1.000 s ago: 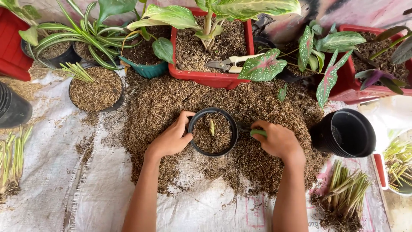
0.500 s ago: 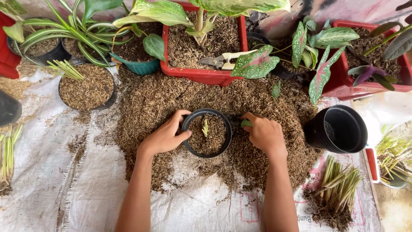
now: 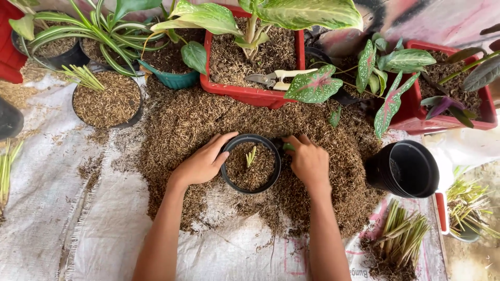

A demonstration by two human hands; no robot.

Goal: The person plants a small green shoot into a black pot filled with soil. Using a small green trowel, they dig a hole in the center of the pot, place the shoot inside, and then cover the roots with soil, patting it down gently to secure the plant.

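Two hands are on one small black pot (image 3: pixel 251 187), which sits in the middle of a big heap of brown husk mix (image 3: pixel 182 125) on a white woven sheet (image 3: pixel 47 208). Your left hand (image 3: pixel 202 162) curls round the pot's left rim, fingers bent and thumb up by the top edge, so it holds the pot lightly. Your right hand (image 3: pixel 308 162) lies against the right rim with its fingers curled shut on something small and green (image 3: pixel 288 147); you can only see a bit of it, so I cannot tell what it is.

Inside the pot is brown mix and one tiny green sprout (image 3: pixel 251 155), standing almost straight up.

That sprout looks thin and weak. If you press the mix down hard, or your fingers bump it, I think it could bend or snap. If you tip the pot, mix may spill out and the sprout could fall over. Watch the stack of empty black pots (image 3: pixel 405 169) near your right arm; an elbow could knock it.
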